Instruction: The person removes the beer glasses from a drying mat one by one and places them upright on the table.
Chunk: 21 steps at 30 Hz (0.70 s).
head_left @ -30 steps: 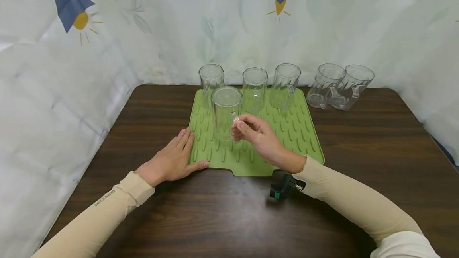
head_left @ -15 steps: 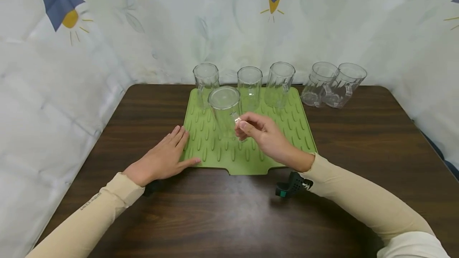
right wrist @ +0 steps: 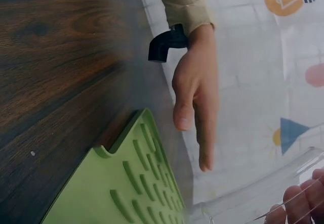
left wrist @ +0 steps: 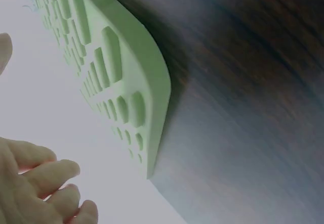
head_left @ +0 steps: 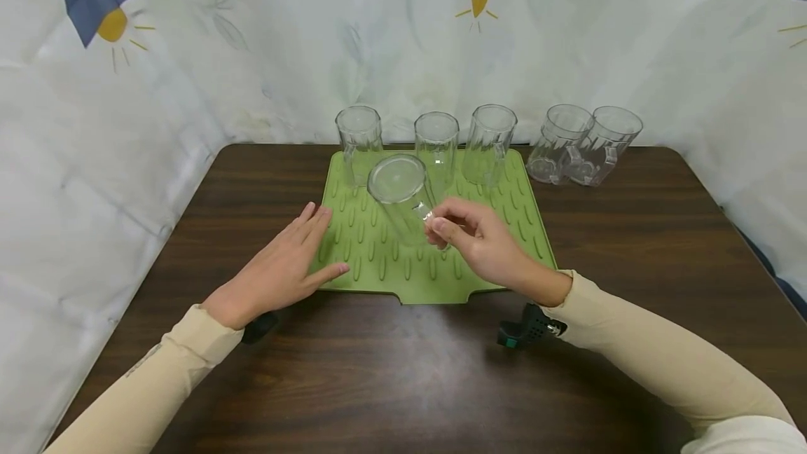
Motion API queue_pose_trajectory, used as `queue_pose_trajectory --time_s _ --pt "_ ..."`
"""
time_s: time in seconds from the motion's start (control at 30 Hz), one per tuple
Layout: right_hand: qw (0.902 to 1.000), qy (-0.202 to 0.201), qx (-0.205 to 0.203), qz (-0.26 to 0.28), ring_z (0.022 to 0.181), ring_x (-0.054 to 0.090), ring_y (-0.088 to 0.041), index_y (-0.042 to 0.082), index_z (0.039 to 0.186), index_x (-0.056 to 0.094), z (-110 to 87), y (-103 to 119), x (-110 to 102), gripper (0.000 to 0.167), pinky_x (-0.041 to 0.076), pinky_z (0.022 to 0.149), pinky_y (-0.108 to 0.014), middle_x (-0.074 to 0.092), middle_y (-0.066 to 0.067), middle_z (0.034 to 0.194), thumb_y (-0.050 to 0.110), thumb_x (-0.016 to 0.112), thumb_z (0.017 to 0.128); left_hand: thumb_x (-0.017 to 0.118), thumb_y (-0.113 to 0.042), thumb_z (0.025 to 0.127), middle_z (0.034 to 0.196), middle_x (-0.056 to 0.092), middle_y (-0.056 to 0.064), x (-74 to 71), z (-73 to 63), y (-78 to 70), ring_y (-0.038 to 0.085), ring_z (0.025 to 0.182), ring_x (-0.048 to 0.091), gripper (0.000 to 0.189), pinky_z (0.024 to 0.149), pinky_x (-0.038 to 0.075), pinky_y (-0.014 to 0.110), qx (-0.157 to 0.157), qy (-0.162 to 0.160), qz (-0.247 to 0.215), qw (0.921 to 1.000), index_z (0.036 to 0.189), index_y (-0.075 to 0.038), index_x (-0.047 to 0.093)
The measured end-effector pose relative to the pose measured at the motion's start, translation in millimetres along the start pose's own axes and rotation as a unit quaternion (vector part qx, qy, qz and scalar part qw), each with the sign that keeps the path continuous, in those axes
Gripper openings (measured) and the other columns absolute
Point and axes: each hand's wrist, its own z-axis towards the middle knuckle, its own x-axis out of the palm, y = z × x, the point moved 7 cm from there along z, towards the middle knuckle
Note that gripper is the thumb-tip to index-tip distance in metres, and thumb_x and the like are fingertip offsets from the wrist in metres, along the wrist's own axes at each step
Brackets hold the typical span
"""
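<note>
My right hand (head_left: 482, 240) pinches the handle of a clear glass mug (head_left: 403, 195) above the middle of a green ribbed drying mat (head_left: 435, 293). That mug leans, its upper end tipped to the left; the lower part is faint against the green. In the right wrist view, curled fingers (right wrist: 298, 198) show through the clear wall. My left hand (head_left: 271, 268) is spread with straight fingers by the mat's left edge, holding nothing; the left wrist view has its fingers (left wrist: 50, 178) apart from the mat (left wrist: 159, 82).
Along the mat's back stand three clear mugs: a left mug (head_left: 359, 146), a middle mug (head_left: 436, 149) and a right mug (head_left: 490, 146). Two more, a nearer mug (head_left: 557, 146) and an outer mug (head_left: 605, 146), stand on the dark wooden table (head_left: 378, 370). A patterned white curtain (head_left: 284, 54) hangs behind.
The held mug has gone from nearly upright to tilted, and my right hand has shifted right. My left hand has come off the mat's edge, moving slightly left. The view has shifted a little.
</note>
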Motion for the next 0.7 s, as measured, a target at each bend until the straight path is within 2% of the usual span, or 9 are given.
queue_pose_trajectory --time_s 0.2,0.37,0.53,0.7 --pt "0.9981 -0.006 -0.047 -0.040 0.075 0.056 -0.014 0.000 0.096 0.068 -8.4 9.7 -4.9 0.015 0.052 0.067 -0.028 0.060 -0.009 0.085 0.001 0.057 0.104 0.054 -0.060 0.102 0.174 0.018 0.019 -7.1 0.5 -6.5 0.037 0.164 0.010 0.095 0.128 0.027 0.060 0.015 -0.037 -0.016 0.9991 0.166 -0.003 0.012" --pt "0.9928 -0.023 -0.085 -0.081 0.074 0.054 -0.012 0.003 0.094 0.070 -15.8 15.7 -11.6 0.015 0.051 0.066 -0.025 0.059 -0.003 0.083 0.000 0.058 0.103 0.058 -0.056 0.102 0.173 0.024 0.017 -11.9 0.6 -13.1 0.038 0.163 0.015 0.091 0.125 0.031 0.062 0.030 -0.072 -0.032 0.9965 0.167 -0.009 0.014" --pt "0.9789 -0.049 -0.132 -0.148 0.076 0.054 -0.008 0.009 0.091 0.071 -21.7 21.4 -18.0 0.016 0.053 0.071 -0.023 0.061 0.000 0.081 -0.002 0.063 0.099 0.062 -0.051 0.102 0.170 0.031 0.016 -13.9 1.1 -18.8 0.038 0.162 0.019 0.088 0.124 0.032 0.063 0.047 -0.103 -0.040 0.9928 0.166 -0.007 0.021" --pt "0.9674 -0.065 -0.149 -0.195 0.077 0.055 -0.005 0.012 0.090 0.072 -25.3 22.3 -21.6 0.015 0.052 0.072 -0.024 0.062 0.003 0.081 -0.001 0.067 0.097 0.067 -0.045 0.101 0.167 0.037 0.018 -16.7 3.1 -25.1 0.039 0.161 0.024 0.084 0.124 0.033 0.062 0.065 -0.132 -0.042 0.9882 0.164 -0.005 0.028"
